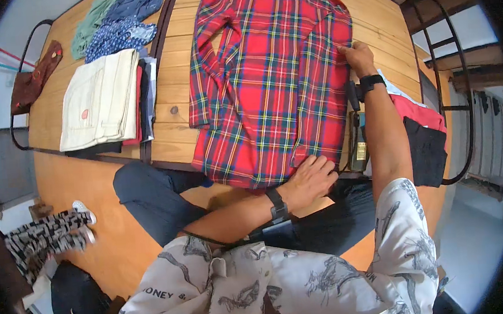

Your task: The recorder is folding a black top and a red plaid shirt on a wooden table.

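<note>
A red plaid shirt [266,79] lies spread on the wooden boards in front of me, its collar end far and its hem near. Its left sleeve is bent down along the left side. The right sleeve lies lengthwise over the body, with its cuff close to the hem. My left hand [309,182] reaches across to the near right corner, fingers curled onto the hem by the cuff. Farther up, my right hand [359,60] pinches the shirt's right edge between thumb and fingers. Both wrists wear dark bands.
Folded cream trousers [99,101] top a clothes stack at left, with blue and green garments [120,25] behind. A black folded garment [425,152] and a red one [419,114] lie right. A dark boxy object [358,148] sits by the shirt. Another person's patterned trouser leg [51,235] shows lower left.
</note>
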Motion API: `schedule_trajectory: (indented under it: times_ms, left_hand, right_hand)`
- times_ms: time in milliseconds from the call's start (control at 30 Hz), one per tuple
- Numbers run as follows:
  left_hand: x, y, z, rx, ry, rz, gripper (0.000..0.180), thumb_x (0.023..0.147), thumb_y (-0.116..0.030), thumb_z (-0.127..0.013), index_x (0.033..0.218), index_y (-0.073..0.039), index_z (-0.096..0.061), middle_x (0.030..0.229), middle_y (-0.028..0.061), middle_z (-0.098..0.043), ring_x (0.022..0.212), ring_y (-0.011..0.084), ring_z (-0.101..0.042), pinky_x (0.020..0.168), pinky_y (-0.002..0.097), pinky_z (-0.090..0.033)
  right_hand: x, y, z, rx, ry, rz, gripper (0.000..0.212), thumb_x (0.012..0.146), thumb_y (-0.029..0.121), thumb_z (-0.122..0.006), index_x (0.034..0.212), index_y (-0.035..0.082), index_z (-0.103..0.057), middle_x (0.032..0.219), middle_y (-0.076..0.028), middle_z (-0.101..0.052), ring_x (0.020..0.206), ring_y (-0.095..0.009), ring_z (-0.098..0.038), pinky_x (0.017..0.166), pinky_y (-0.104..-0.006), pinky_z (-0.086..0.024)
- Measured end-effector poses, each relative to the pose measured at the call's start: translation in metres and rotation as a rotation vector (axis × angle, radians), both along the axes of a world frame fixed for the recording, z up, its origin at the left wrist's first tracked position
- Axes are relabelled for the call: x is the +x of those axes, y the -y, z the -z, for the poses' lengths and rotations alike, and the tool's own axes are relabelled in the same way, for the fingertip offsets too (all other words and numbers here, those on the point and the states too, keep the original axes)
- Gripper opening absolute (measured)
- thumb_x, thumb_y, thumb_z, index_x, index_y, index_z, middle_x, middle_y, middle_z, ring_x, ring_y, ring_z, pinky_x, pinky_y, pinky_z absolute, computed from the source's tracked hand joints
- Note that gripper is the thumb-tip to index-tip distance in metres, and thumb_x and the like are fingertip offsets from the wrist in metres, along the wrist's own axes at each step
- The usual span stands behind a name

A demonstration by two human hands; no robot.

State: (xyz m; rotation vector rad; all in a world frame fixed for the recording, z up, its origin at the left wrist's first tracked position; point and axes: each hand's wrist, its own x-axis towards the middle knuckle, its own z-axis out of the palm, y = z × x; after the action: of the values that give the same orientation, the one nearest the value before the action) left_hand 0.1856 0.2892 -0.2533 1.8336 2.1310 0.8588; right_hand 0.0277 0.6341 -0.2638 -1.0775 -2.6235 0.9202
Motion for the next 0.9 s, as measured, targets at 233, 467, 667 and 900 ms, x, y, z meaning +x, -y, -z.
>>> schedule_trajectory:
  times_ms: [233,467,667,900]
  left_hand:
    - [-0.044,0.031,-0.024,0.021,0.347,0.052,0.048,0.081,-0.031,-0.075,0.117,-0.002,-0.063,0.122,0.0146,-0.058,0.115,0.0338,-0.052,0.098,0.0460,-0.042]
    - [-0.161,0.113,-0.041,0.141,-0.005,-0.750,0.037,0.081,-0.037,-0.079,0.088,-0.004,-0.063,0.089,0.0141,-0.064,0.088,0.0346,-0.062,0.079,0.0456,-0.049]
    - [-0.182,0.154,-0.040,-0.171,-0.222,-0.976,0.037,0.079,-0.033,-0.075,0.094,-0.002,-0.061,0.094,0.0176,-0.058,0.096,0.0367,-0.058,0.087,0.0467,-0.049]
    - [-0.213,0.165,-0.040,0.069,0.307,-0.968,0.033,0.083,-0.027,-0.070,0.104,0.000,-0.068,0.094,0.0215,-0.069,0.091,0.0383,-0.067,0.080,0.0455,-0.052]
  right_hand:
    - [0.005,-0.012,0.023,0.087,0.004,-0.062,0.061,0.077,0.046,-0.077,0.091,-0.012,-0.066,0.092,-0.031,-0.071,0.095,-0.041,-0.070,0.084,-0.0445,-0.053]
    - [0.015,0.051,-0.049,-0.030,-0.013,-0.193,0.053,0.079,0.044,-0.078,0.094,-0.007,-0.070,0.087,-0.023,-0.072,0.085,-0.033,-0.072,0.077,-0.0422,-0.054]
    - [0.040,0.161,-0.121,-0.094,0.034,-0.408,0.043,0.084,0.040,-0.075,0.099,0.000,-0.074,0.085,-0.017,-0.073,0.080,-0.027,-0.072,0.073,-0.0410,-0.055]
    - [0.061,0.242,-0.123,-0.166,0.020,-0.705,0.051,0.085,0.050,-0.074,0.097,0.000,-0.071,0.086,-0.016,-0.071,0.083,-0.026,-0.070,0.073,-0.0402,-0.054]
